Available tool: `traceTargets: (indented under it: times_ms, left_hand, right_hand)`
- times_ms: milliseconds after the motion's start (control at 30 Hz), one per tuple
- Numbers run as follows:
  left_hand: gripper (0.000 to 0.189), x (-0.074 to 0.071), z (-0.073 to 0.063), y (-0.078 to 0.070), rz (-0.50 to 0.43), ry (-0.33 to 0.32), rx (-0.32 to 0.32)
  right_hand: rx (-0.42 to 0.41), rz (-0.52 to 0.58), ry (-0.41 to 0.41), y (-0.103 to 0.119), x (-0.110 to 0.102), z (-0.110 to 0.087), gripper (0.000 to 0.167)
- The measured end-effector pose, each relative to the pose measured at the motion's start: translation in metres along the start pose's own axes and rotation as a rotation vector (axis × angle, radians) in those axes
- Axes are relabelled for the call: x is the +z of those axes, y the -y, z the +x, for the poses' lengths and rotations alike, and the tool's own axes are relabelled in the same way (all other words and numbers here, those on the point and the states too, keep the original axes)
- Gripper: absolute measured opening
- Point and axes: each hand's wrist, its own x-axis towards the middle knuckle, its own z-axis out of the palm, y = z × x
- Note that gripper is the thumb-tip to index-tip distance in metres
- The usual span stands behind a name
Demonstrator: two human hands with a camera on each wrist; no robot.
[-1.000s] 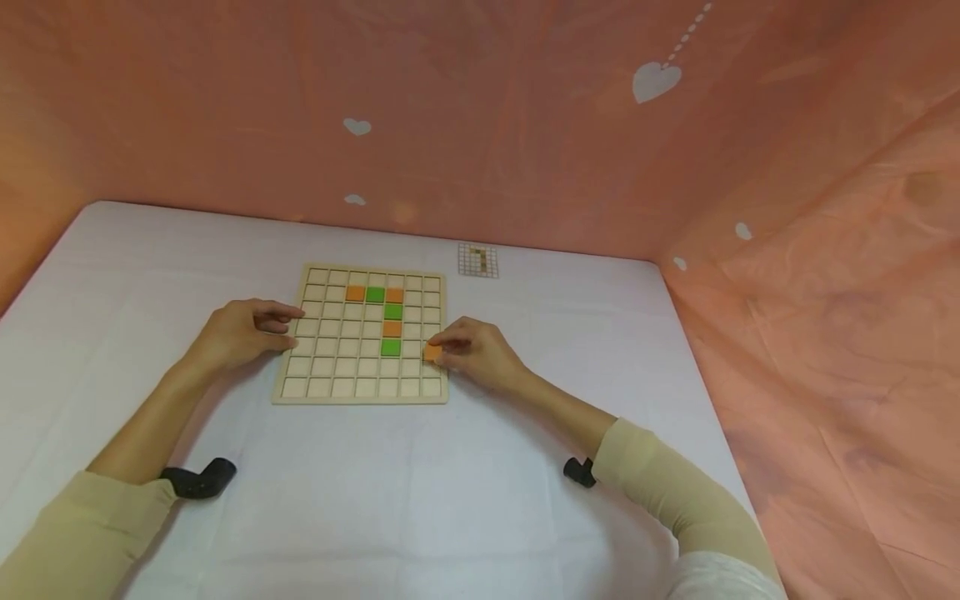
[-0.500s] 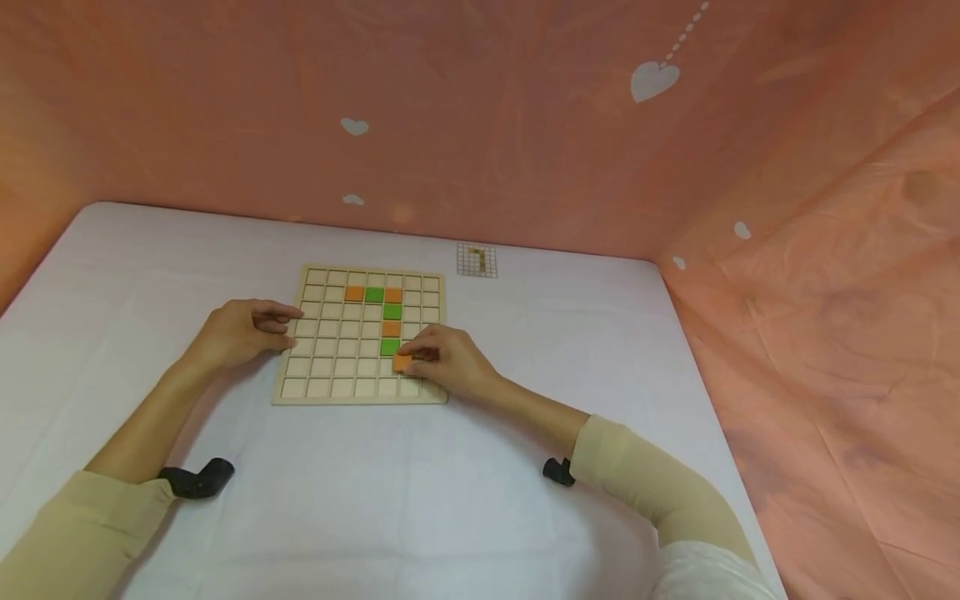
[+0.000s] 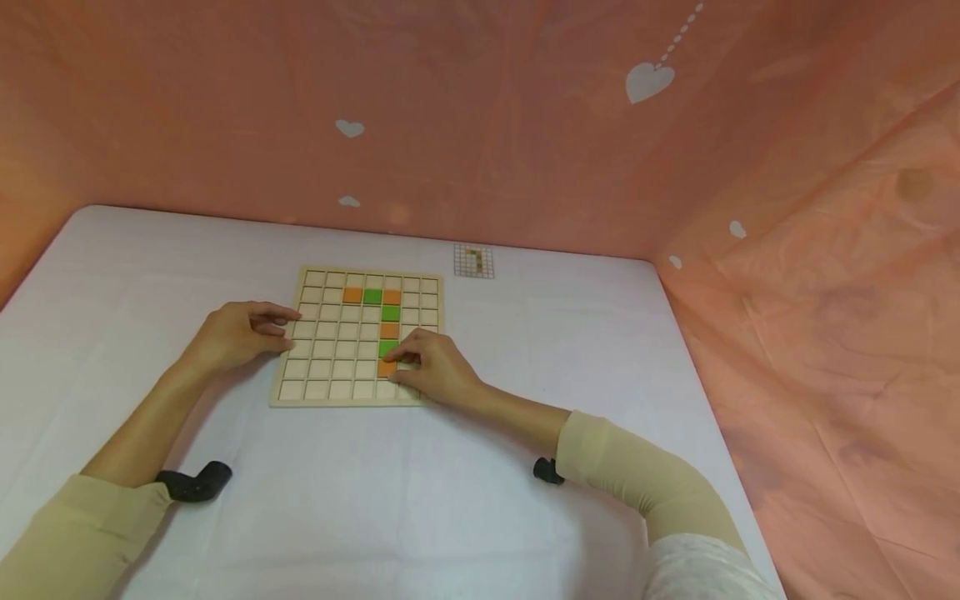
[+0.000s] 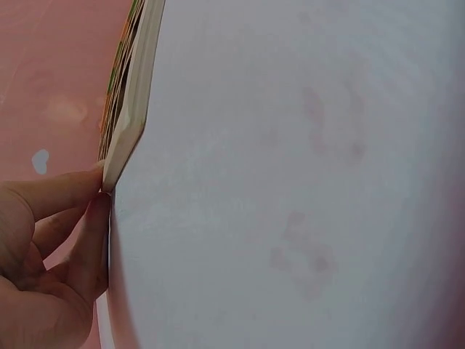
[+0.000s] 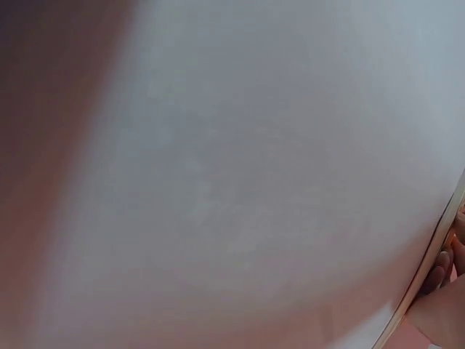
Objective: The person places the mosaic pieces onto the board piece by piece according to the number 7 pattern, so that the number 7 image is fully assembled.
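A square wooden grid board (image 3: 342, 369) lies on the table. My right hand (image 3: 437, 367) reaches over its right side, thumb and index finger pinching an orange tile (image 3: 385, 369) at a square in the lower part of the grid. Directly above that tile sits a green tile (image 3: 387, 347), partly covered by the index finger. More orange and green tiles alternate up this column and then leftward along an upper row. My left hand (image 3: 232, 335) rests at the board's left edge, thumb and fingertips touching it a little apart; the left wrist view shows these fingers (image 4: 62, 195) at the rim.
Behind the board, a small card (image 3: 474, 261) with a printed grid and a coloured pattern lies near the table's back edge. A white cloth (image 3: 322, 508) covers the table. Pink fabric (image 3: 480, 125) with white hearts encloses the back and sides.
My right hand has moved left across the board with the orange tile, from the right edge to the square below the lowest green tile. My left hand has stayed at the board's edge.
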Motion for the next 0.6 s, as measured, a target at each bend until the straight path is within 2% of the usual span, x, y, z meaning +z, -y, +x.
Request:
traceTargets:
  times_ms: [267,433,500,600]
  left_hand:
    - [0.048,-0.001,0.0,0.0,0.01,0.007,-0.003]
    - [0.046,-0.001,0.0,0.002,0.01,0.004,0.022]
    - [0.046,-0.002,-0.002,0.003,0.008,-0.018,0.031]
    - [0.044,-0.005,-0.008,0.005,0.022,-0.11,0.066]
  right_hand:
    - [-0.006,-0.017,0.012,0.0,-0.001,0.0,0.024]
    - [0.006,0.038,0.02,-0.003,-0.009,-0.002,0.02]
    - [0.014,0.071,0.013,-0.006,-0.014,-0.004,0.019]
    - [0.003,0.052,-0.004,-0.012,-0.024,-0.008,0.022]
